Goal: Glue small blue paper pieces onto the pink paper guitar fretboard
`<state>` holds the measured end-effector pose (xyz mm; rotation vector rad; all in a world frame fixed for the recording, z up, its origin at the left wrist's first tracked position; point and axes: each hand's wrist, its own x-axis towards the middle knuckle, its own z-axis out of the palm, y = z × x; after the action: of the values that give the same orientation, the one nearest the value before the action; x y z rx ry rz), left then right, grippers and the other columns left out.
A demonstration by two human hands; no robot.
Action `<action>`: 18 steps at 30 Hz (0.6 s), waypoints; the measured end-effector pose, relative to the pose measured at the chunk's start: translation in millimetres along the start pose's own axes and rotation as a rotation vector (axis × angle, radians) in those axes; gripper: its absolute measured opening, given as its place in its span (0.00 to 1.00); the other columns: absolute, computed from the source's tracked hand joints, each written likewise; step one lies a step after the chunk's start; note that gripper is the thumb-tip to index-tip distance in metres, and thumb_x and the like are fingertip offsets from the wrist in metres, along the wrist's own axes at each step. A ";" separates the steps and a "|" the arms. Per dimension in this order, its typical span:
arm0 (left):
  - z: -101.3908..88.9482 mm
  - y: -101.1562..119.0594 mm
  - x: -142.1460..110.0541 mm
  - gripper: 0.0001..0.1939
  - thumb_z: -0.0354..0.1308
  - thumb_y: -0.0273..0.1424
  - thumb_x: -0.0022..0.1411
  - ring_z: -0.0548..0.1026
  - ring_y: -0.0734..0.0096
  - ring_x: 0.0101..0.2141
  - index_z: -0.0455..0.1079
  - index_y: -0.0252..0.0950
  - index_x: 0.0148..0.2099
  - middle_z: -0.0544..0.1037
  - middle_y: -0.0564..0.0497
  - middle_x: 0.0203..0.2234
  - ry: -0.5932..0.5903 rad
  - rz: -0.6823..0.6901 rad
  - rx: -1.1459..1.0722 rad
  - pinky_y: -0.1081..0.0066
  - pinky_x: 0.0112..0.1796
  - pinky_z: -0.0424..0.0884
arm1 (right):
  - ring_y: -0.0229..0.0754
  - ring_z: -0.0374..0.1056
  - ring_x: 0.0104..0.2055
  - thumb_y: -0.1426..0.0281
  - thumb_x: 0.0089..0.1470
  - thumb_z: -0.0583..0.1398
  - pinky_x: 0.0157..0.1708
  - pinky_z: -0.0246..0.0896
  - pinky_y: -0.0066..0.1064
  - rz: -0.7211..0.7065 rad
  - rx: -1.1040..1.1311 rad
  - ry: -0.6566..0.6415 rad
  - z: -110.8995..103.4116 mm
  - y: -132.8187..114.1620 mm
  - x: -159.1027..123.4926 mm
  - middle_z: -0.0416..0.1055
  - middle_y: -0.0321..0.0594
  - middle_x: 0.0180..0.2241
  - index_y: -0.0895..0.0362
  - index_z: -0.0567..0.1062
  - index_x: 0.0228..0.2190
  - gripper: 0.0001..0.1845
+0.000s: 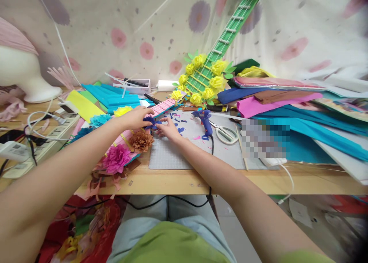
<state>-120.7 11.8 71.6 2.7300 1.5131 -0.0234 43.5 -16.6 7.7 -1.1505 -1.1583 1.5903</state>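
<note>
A dark blue paper flower (149, 122) sits between my hands, over a pink paper guitar (164, 107). My left hand (140, 117) grips the flower from the left, fingers closed on it. From the right, the fingertips of my right hand (169, 129) pinch its petals. Around the guitar's body are a brown paper flower (141, 141), a magenta one (117, 158), a yellow one (122, 111) and a light blue one (99, 120). My left forearm hides part of the body. Blue paper scraps (181, 130) lie beside my right hand.
On the grey cutting mat (169, 157) rest a blue glue gun (204, 122) and scissors (227, 133). The gun's black cord hangs over the table edge. A green guitar with yellow roses (198, 77) leans behind. Coloured paper (304, 127) is piled right; a power strip (43, 148) lies left.
</note>
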 end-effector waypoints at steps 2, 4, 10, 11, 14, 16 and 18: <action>-0.4 0.5 0.1 0.25 0.53 0.40 0.55 0.66 0.58 0.50 0.64 0.36 0.53 0.71 0.45 0.47 -0.003 -0.004 0.000 0.64 0.49 0.62 | 0.33 0.67 0.19 0.77 0.50 0.56 0.19 0.61 0.22 0.020 0.043 0.013 -0.2 -0.2 1.4 0.66 0.25 0.17 0.53 0.56 0.34 0.13; -0.4 0.7 0.3 0.25 0.54 0.39 0.55 0.66 0.58 0.50 0.64 0.36 0.53 0.71 0.45 0.47 -0.004 -0.009 -0.001 0.64 0.49 0.62 | 0.33 0.68 0.20 0.80 0.48 0.54 0.20 0.62 0.23 0.033 0.085 0.017 0.4 -0.9 2.5 0.66 0.25 0.18 0.53 0.56 0.34 0.14; -0.8 0.7 0.4 0.24 0.53 0.38 0.55 0.66 0.59 0.50 0.64 0.36 0.54 0.71 0.45 0.48 0.005 -0.009 0.005 0.65 0.49 0.62 | 0.32 0.67 0.22 0.82 0.41 0.56 0.27 0.64 0.26 -0.018 0.092 -0.008 3.3 -0.2 2.5 0.67 0.24 0.19 0.53 0.55 0.32 0.19; -1.7 1.1 0.0 0.24 0.53 0.38 0.55 0.66 0.58 0.50 0.64 0.36 0.53 0.71 0.45 0.48 0.004 -0.010 0.005 0.65 0.49 0.62 | 0.32 0.67 0.22 0.82 0.41 0.56 0.27 0.64 0.26 -0.045 0.059 -0.007 3.6 1.2 2.6 0.66 0.24 0.19 0.53 0.55 0.32 0.19; -5.2 3.0 -1.8 0.25 0.53 0.39 0.55 0.66 0.58 0.51 0.64 0.35 0.54 0.70 0.45 0.49 -0.005 -0.014 -0.001 0.65 0.50 0.62 | 0.32 0.66 0.24 0.79 0.39 0.59 0.30 0.63 0.28 -0.133 -0.103 0.018 4.8 6.2 3.8 0.65 0.23 0.21 0.53 0.56 0.33 0.20; -7.2 4.3 -2.9 0.25 0.53 0.40 0.55 0.66 0.58 0.51 0.64 0.35 0.53 0.70 0.44 0.49 -0.012 -0.016 -0.003 0.65 0.49 0.62 | 0.34 0.65 0.26 0.76 0.38 0.61 0.32 0.63 0.30 -0.174 -0.211 0.038 6.3 8.4 5.1 0.64 0.24 0.21 0.53 0.56 0.33 0.21; -8.4 5.2 -3.6 0.26 0.53 0.41 0.55 0.66 0.58 0.50 0.64 0.35 0.53 0.71 0.44 0.48 -0.012 -0.018 0.001 0.65 0.49 0.62 | 0.35 0.66 0.27 0.74 0.38 0.61 0.34 0.62 0.31 -0.187 -0.287 0.062 8.1 8.7 6.2 0.63 0.24 0.22 0.53 0.56 0.34 0.21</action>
<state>-118.2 6.3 80.2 2.7118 1.5354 -0.0398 33.3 -14.3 -0.7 -1.2235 -1.4418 1.2668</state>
